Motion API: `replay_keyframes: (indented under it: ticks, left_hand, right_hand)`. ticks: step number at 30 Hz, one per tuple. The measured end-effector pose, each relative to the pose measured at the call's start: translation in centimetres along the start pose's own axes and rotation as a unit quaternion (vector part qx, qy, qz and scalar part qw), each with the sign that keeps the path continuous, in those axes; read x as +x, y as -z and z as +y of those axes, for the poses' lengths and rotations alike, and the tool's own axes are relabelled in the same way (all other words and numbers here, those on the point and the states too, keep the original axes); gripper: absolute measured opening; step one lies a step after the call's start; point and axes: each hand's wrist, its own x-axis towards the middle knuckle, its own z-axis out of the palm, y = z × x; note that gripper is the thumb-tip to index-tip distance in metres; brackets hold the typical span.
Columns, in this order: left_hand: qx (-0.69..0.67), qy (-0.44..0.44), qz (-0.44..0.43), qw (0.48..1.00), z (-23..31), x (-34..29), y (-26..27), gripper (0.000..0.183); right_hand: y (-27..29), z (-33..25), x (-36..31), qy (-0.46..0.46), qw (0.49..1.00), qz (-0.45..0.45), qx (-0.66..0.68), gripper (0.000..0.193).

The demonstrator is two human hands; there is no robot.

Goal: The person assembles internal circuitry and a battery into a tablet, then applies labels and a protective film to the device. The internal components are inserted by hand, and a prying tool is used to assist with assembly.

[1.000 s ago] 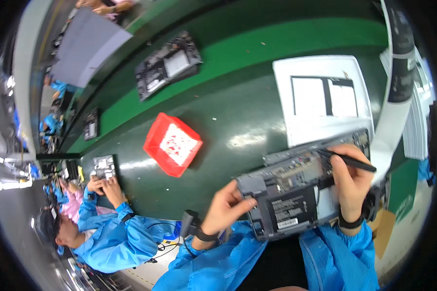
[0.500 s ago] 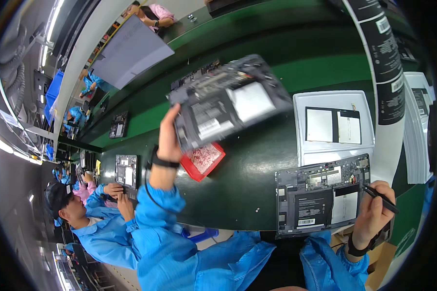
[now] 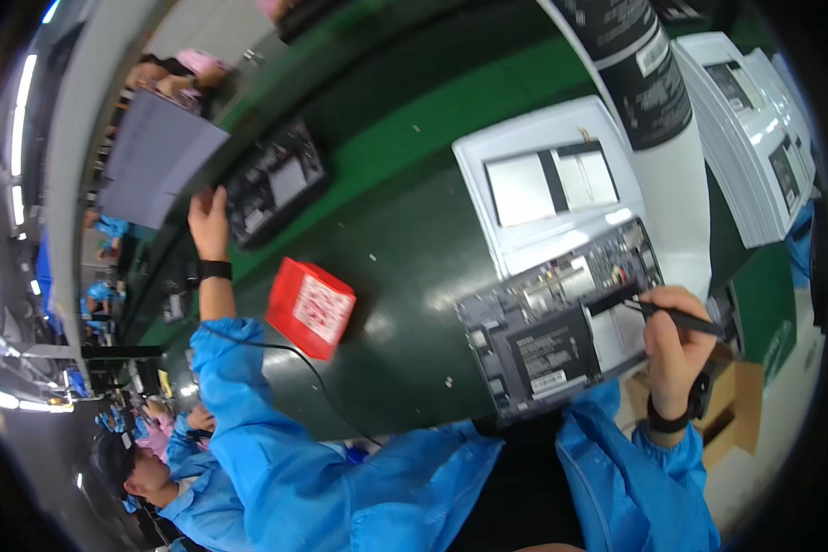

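Note:
My right hand (image 3: 676, 345) grips black tweezers (image 3: 681, 319), their tips over an opened laptop base (image 3: 488, 322) at the bench's near edge. The base bears a circuit board (image 3: 575, 281), a black battery (image 3: 543, 359) and a white panel (image 3: 616, 345). A short black strip (image 3: 609, 301) lies close to the tweezer tips. At the far left, my left hand (image 3: 210, 221) is beside the left edge of a second opened base (image 3: 276, 184), thumb and fingers apart. That base lies on the bench. Blur hides whether the fingertips touch it.
A red box (image 3: 290, 299) with white and red bits stands mid-bench. White trays, one (image 3: 478, 152) holding a two-part battery pack (image 3: 524, 189), lie right of it. A rolled sheet (image 3: 667, 193) stands beside them. A cable (image 3: 313, 363) crosses near my left sleeve. A co-worker (image 3: 147, 469) is at left.
My left hand has moved the second base far left, from the air down onto the bench, and appears off it. The tweezers have shifted inward over the near base. The view has turned.

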Motion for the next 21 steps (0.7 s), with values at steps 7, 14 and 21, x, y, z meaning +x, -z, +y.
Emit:
replay_keyframes:
  ticks: [7,14,21]
  left_hand:
    - [-0.051,-0.154,-0.331,0.930,27.3,-20.0,-8.8,0.033]
    - [-0.100,-0.172,-0.314,0.928,28.9,-26.0,-15.9,0.032]
    - [-0.103,-0.219,-0.329,0.913,30.2,-25.3,-19.2,0.016]
  right_hand:
    - [-2.7,0.4,2.2,0.000,0.999,-0.044,-0.013,0.021]
    - [-6.3,0.9,3.4,-0.048,0.993,-0.042,-0.096,0.021]
    - [-5.7,2.6,3.7,-0.061,0.995,-0.008,-0.080,0.021]
